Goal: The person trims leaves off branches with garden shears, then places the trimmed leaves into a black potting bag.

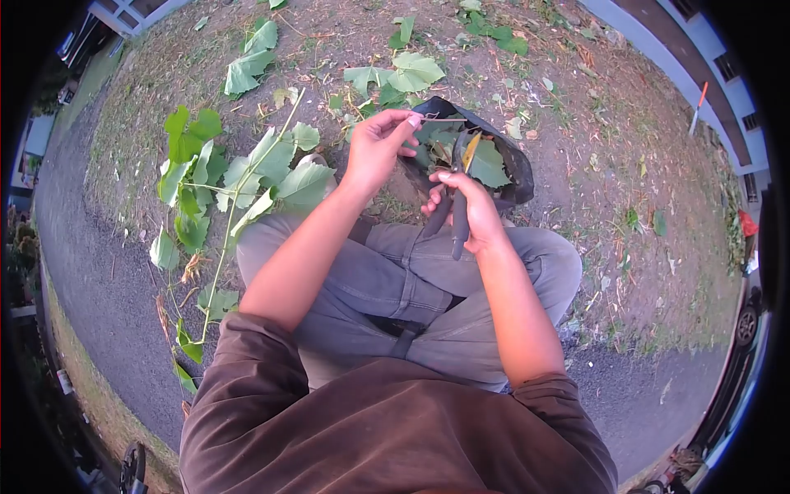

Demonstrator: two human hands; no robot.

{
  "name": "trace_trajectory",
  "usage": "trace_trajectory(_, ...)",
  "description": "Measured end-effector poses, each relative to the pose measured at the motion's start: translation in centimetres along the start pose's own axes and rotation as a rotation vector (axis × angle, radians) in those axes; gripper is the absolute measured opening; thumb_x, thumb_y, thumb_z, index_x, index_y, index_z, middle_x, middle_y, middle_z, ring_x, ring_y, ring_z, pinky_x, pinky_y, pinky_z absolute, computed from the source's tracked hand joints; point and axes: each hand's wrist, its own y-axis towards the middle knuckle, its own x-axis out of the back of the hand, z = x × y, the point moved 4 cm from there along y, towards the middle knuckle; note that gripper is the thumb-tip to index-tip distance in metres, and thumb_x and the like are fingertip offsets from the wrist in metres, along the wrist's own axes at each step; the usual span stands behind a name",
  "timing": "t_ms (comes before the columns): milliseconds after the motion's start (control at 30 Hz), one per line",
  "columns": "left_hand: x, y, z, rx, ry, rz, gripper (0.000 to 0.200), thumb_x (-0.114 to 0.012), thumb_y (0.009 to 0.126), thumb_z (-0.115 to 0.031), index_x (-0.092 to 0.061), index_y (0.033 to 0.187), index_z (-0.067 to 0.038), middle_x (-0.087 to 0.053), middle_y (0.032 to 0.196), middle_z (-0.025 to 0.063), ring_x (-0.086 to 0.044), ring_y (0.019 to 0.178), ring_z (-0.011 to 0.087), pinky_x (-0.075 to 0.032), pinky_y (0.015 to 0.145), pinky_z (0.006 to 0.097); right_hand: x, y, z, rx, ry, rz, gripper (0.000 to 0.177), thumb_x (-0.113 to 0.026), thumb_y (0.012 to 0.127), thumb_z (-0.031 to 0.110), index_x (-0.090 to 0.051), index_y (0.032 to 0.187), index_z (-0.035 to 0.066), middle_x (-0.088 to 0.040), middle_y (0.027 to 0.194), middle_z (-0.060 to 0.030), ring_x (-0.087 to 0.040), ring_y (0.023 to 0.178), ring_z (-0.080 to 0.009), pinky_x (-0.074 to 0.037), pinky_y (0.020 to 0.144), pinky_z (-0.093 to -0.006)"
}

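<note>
Left hand (pixel 377 152): fingertips pinched on a thin stem (pixel 444 120), which ran out past them to the right, over the bag's mouth. Right hand (pixel 480 207): fingers wrapped around the dark handles of the pruning shears (pixel 460 226), with the handles spread and the blade end pointing away from me. I could not tell how far the blades stood apart. In my judgement, sound practice called for keeping the left fingertips clear of the blades, holding the stem steady, and squeezing the handles evenly, with the blade square to the stem.

Just beyond the right fingers I found the black bag (pixel 518 169), upper edge open, with cut leaves (pixel 489 162) inside. To the left of my left fingers lay a long leafy vine (pixel 227 235). Farthest out, ahead of both hands, broad loose leaves (pixel 415 72) rested on the ground (pixel 576 198)
</note>
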Motion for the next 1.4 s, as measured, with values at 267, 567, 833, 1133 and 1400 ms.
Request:
trace_trajectory(267,-1.8,-1.8,0.1,-0.105,0.342,0.210,0.020,-0.074,0.101,-0.014,-0.077,0.116,-0.001,-0.078,0.097,0.0029,-0.069,0.083,0.0065,-0.056,0.074,0.0260,-0.3,0.0,0.1,0.089,-0.247,-0.013,0.023,-0.074,0.097,0.024,-0.066,0.107,0.004,-0.061,0.079,-0.0014,-0.062,0.071,-0.0142,-0.055,0.069,-0.0324)
trace_trajectory(567,-2.9,0.4,-1.7,-0.209,0.518,0.110,0.019,-0.075,0.099,-0.012,-0.078,0.115,-0.001,-0.079,0.095,0.0033,-0.069,0.084,0.0069,-0.055,0.075,0.0268,0.4,-0.2,0.7,0.045,-0.106,-0.072,0.021,-0.075,0.097,0.022,-0.065,0.105,0.005,-0.059,0.076,-0.0011,-0.058,0.063,-0.0133,-0.054,0.061,-0.0337)
trace_trajectory(833,-2.7,-0.5,-1.8,-0.606,0.766,-0.030,0.029,-0.075,0.095,-0.011,-0.075,0.121,0.001,-0.077,0.097,0.0099,-0.072,0.081,0.0181,-0.057,0.076,0.0341,0.1,-1.2,2.9,0.204,0.235,0.090,0.035,-0.058,0.102,0.031,-0.063,0.117,0.000,-0.057,0.084,-0.0071,-0.059,0.084,-0.0222,-0.052,0.091,-0.0447)
trace_trajectory(1133,-2.9,0.0,-1.2,-0.134,0.505,0.254,0.019,-0.078,0.096,-0.015,-0.079,0.101,0.003,-0.080,0.089,0.0094,-0.076,0.083,0.0136,-0.060,0.077,0.0296,1.5,-2.2,5.1,0.239,0.326,0.084,0.039,-0.059,0.101,0.030,-0.061,0.120,-0.003,-0.058,0.087,-0.0111,-0.060,0.086,-0.0244,-0.052,0.095,-0.0474)
trace_trajectory(1400,-0.4,0.1,-3.9,-0.254,0.143,0.077,0.017,-0.077,0.098,-0.011,-0.077,0.109,0.002,-0.080,0.094,0.0081,-0.077,0.088,0.0129,-0.063,0.082,0.0282,-1.7,-3.2,2.7,0.043,-0.010,0.332,0.038,-0.053,0.103,0.028,-0.061,0.124,-0.003,-0.064,0.089,-0.0106,-0.065,0.087,-0.0245,-0.055,0.095,-0.0493)
